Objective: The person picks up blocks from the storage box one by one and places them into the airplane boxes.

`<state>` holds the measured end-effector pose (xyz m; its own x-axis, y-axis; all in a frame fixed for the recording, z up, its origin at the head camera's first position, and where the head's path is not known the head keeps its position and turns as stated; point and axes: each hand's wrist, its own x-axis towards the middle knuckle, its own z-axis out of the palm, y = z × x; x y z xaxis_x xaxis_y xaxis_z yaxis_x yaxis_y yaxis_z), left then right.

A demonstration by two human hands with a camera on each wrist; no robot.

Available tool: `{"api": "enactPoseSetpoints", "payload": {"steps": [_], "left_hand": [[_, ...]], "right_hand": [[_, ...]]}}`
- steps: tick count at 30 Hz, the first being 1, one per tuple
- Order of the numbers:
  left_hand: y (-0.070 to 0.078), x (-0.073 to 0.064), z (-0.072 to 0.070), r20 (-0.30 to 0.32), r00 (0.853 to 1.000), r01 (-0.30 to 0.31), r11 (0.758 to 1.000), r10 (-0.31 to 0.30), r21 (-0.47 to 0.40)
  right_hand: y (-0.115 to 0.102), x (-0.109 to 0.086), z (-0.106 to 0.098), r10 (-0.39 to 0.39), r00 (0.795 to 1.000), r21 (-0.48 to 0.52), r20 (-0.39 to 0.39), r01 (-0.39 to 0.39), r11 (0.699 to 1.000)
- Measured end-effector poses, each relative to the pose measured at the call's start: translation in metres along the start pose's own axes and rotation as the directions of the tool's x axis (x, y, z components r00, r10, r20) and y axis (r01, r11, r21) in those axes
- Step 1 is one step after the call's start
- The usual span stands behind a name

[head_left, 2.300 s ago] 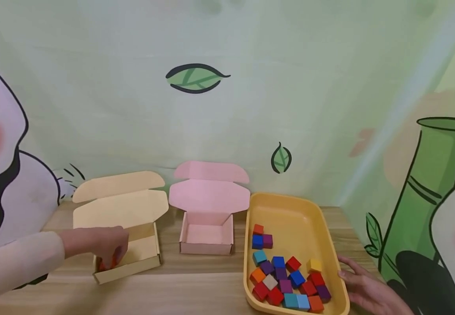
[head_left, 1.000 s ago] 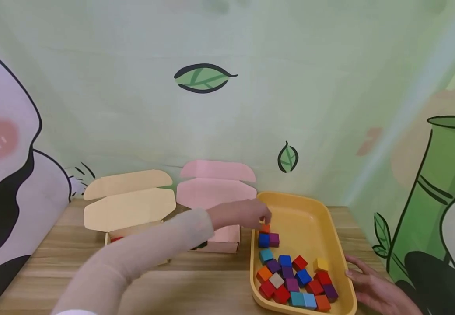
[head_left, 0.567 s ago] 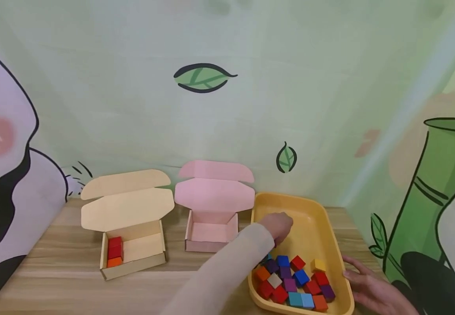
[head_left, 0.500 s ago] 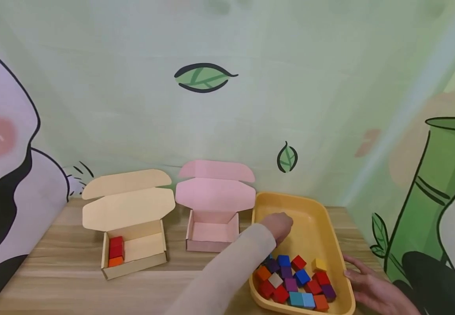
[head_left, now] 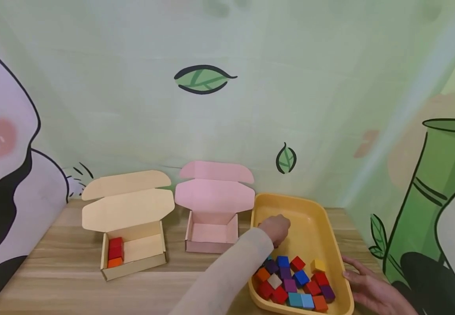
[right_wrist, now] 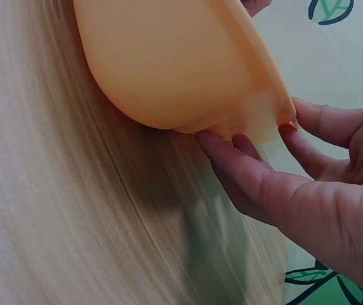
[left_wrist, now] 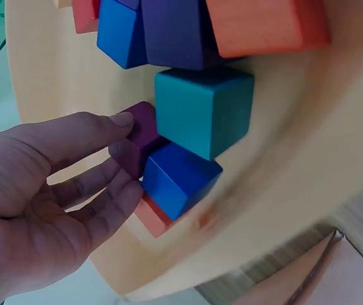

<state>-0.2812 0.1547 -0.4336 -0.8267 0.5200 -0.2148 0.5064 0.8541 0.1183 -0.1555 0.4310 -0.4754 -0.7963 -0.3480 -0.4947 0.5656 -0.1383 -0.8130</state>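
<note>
Left hand (left_wrist: 41, 213) pinches dark purple wooden cube (left_wrist: 138, 138) inside yellow plastic tray (head_left: 308, 221), which right hand (head_left: 373, 289) grips, likely to steady it.

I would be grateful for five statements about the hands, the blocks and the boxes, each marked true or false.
1. The left hand pinches a purple block. True.
2. The right hand holds a yellow block. False: it touches the edge of the tray.
3. The beige box contains red blocks and an orange block. True.
4. The pink box is closed. False: its lid stands open.
5. The pink box is between the beige box and the tray. True.
</note>
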Motion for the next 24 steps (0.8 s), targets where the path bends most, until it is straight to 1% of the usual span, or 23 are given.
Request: {"api": "enactPoseSetpoints", "payload": {"steps": [3,5,9,12,16,19,22,24], "left_hand": [[0.004,0.007,-0.002,0.020,1.000,0.022,0.997,-0.021,-0.071],[0.008,0.012,-0.005,0.010,0.999,0.033,0.993,-0.032,-0.116],[0.015,0.020,-0.013,-0.021,0.999,0.031,0.985,-0.035,-0.171],[0.020,0.024,-0.019,-0.062,0.998,-0.006,0.990,-0.003,-0.141],[0.024,0.026,-0.028,-0.128,0.991,-0.054,0.993,0.040,-0.108],[0.025,0.024,-0.035,-0.175,0.981,-0.116,0.982,0.089,-0.149],[0.026,0.019,-0.043,-0.200,0.971,-0.175,0.957,0.129,-0.231],[0.026,0.014,-0.049,-0.214,0.965,-0.207,0.938,0.150,-0.278]], "right_hand": [[-0.001,-0.001,0.001,0.005,1.000,-0.013,-0.006,-0.005,1.000],[-0.001,-0.001,0.001,0.007,1.000,-0.020,-0.009,-0.008,1.000],[-0.001,-0.001,0.002,0.009,1.000,-0.013,-0.006,-0.009,1.000],[-0.001,-0.001,0.003,0.003,1.000,-0.002,-0.006,-0.003,1.000],[-0.001,0.000,0.001,-0.005,1.000,-0.007,-0.005,0.005,1.000],[-0.001,-0.001,0.000,-0.004,1.000,-0.006,-0.014,0.004,1.000],[0.000,-0.002,0.000,-0.001,1.000,0.000,-0.002,0.001,1.000],[0.000,-0.002,0.000,0.002,1.000,-0.001,0.023,-0.002,1.000]]}}
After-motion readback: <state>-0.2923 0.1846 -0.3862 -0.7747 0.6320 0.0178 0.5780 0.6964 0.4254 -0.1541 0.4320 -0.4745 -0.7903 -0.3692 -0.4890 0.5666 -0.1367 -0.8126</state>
